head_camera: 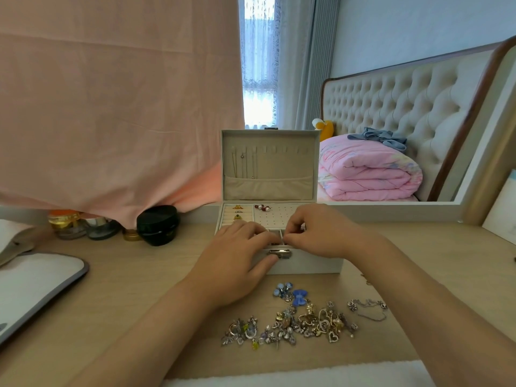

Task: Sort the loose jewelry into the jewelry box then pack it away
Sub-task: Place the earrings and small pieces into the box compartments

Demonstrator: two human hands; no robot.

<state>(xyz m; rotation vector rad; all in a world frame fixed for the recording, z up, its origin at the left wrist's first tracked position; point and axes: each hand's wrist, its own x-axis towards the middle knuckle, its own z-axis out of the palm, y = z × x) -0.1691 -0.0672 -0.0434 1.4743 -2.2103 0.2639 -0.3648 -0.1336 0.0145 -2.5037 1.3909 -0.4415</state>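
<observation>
A white jewelry box [315,265] stands open on the desk, its lid [269,164] upright with thin chains hanging inside. Rings [238,212] sit in the rolls at the box's back left, and pearl earrings [262,208] lie on the dotted panel. My left hand [237,252] rests over the front compartments, its thumb by the metal clasp [280,253]. My right hand [315,233] has its fingertips curled together over a front compartment; whether they pinch a small piece is hidden. A pile of loose jewelry [301,322] lies on the desk in front of the box.
A black jar [157,224] and small bottles [69,223] stand at the left. A white mat with a grey edge [42,280] lies at the far left. A silver chain [368,308] sits right of the pile. A mirror [391,121] rises behind the box.
</observation>
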